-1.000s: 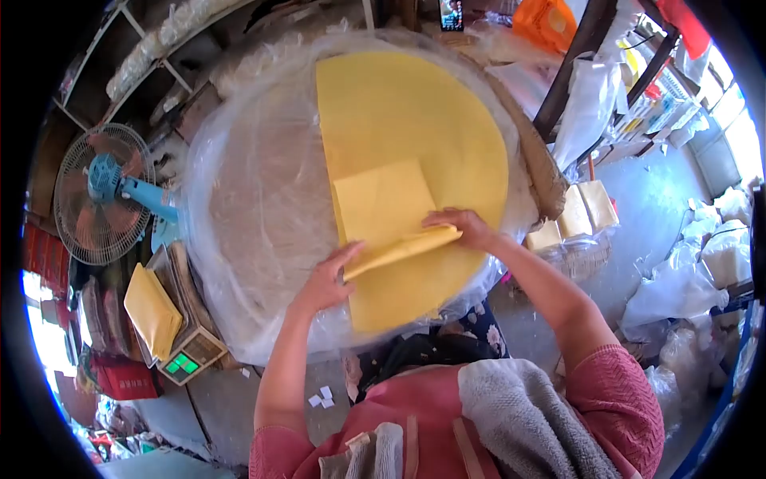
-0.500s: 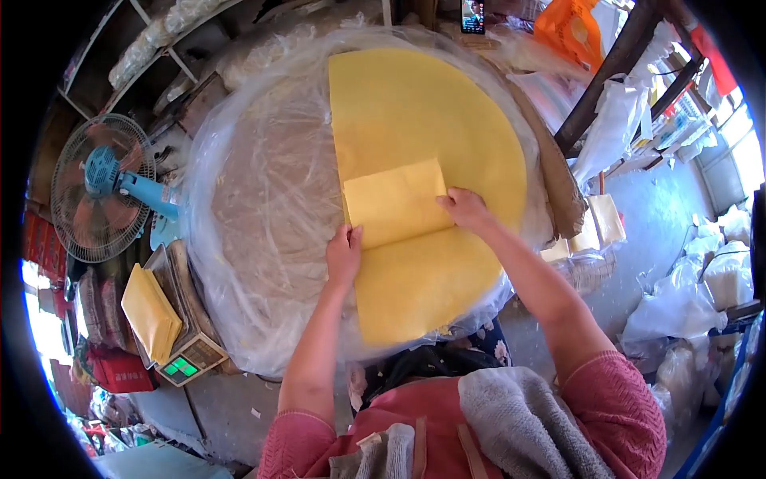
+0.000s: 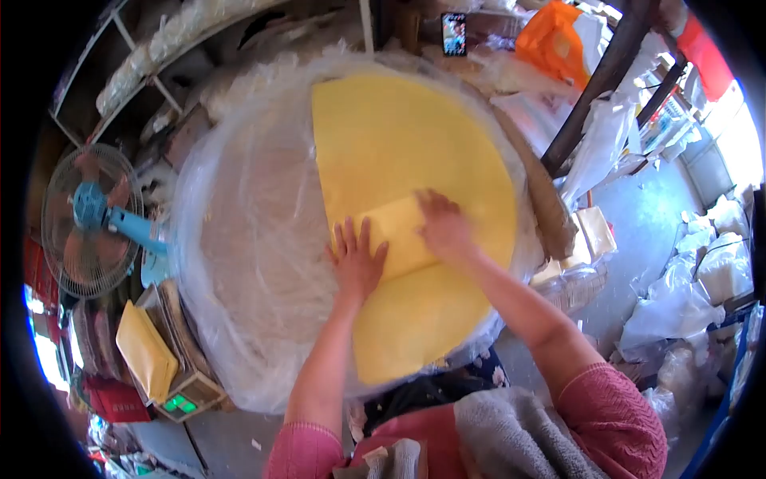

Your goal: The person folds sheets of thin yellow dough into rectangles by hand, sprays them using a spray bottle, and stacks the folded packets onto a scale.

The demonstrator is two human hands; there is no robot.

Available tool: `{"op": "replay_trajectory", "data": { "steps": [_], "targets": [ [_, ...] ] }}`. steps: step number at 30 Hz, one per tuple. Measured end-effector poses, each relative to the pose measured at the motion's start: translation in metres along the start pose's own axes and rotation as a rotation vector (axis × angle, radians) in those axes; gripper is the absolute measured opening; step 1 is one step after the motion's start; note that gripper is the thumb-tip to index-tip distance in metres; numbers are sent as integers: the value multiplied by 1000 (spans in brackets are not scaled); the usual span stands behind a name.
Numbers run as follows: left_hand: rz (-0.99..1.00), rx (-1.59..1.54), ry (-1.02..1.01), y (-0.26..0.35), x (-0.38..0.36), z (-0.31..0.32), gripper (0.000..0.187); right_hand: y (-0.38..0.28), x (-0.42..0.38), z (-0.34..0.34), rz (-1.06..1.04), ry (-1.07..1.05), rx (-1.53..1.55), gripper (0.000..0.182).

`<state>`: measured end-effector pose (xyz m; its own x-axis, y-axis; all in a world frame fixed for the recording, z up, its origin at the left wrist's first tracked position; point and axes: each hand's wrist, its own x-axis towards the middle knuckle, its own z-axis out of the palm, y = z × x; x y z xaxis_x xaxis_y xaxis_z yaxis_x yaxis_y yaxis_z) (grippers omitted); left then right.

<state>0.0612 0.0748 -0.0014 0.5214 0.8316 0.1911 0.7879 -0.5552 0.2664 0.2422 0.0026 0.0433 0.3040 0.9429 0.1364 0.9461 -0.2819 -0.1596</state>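
A large yellow half-round sheet (image 3: 407,136) lies on the plastic-covered round table (image 3: 255,199). Near its middle is a smaller folded yellow piece (image 3: 396,231), lying flat. My left hand (image 3: 357,259) rests palm down on the left part of this folded piece, fingers spread and holding nothing. On its right part lies my right hand (image 3: 444,227), blurred by motion, with the fingers stretched out and pressed flat.
At the left stand a blue fan (image 3: 92,209) and a scale (image 3: 191,397) bearing a yellow folded stack (image 3: 146,351). A phone (image 3: 454,34) is beyond the table, with an orange bag (image 3: 550,44) to its right. Plastic-wrapped bundles (image 3: 726,267) sit far right.
Both hands have let go of the folded piece's edges and now lie flat on it. The folded piece is pressed lower against the sheet. The whole view has shifted slightly.
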Motion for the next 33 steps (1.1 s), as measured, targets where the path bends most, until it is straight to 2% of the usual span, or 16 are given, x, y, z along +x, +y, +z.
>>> {"op": "replay_trajectory", "data": {
  "steps": [1, 4, 7, 14, 16, 17, 19, 20, 21, 22, 24, 27, 30, 33],
  "targets": [
    [-13, -9, -23, 1, -1, -1, 63, 1, 7, 10, -147, 57, -139, 62],
    [-24, -9, -72, 3, 1, 1, 63, -7, 16, 15, -300, -67, -53, 57],
    [-1, 27, -61, -1, -1, 12, 62, -4, 14, 32, -276, -133, -62, 56],
    [-1, 64, -27, 4, -4, 9, 63, -2, 14, 48, -297, -26, -10, 55],
    [39, 29, 23, 5, -5, 10, 63, -4, 17, 42, -252, -102, -21, 57],
    [61, 0, 56, 4, -3, 14, 64, -7, 20, 37, -244, -143, -23, 58],
    [101, -134, 178, -11, -6, 26, 63, -6, 26, 34, -237, -93, 53, 68],
    [92, -201, 201, -21, -5, 39, 63, -13, 39, 16, -142, -221, 31, 77],
    [132, -240, 240, -22, -7, 27, 65, -17, 49, 2, -147, -313, -123, 72],
    [107, -310, 240, -18, -16, 3, 71, -14, 58, -12, -172, -502, -46, 56],
    [36, -272, 362, -14, -37, -19, 77, -5, 54, -32, -257, -515, 250, 40],
    [-204, -640, 460, -15, -83, -44, 81, -21, 42, -68, -115, -542, 443, 31],
    [-407, -959, 366, -19, -118, -43, 82, -51, 16, -101, -9, -530, 757, 30],
    [-523, -1689, 262, -19, -131, -47, 72, -101, -15, -114, -8, -515, 1072, 35]
  ]
}}
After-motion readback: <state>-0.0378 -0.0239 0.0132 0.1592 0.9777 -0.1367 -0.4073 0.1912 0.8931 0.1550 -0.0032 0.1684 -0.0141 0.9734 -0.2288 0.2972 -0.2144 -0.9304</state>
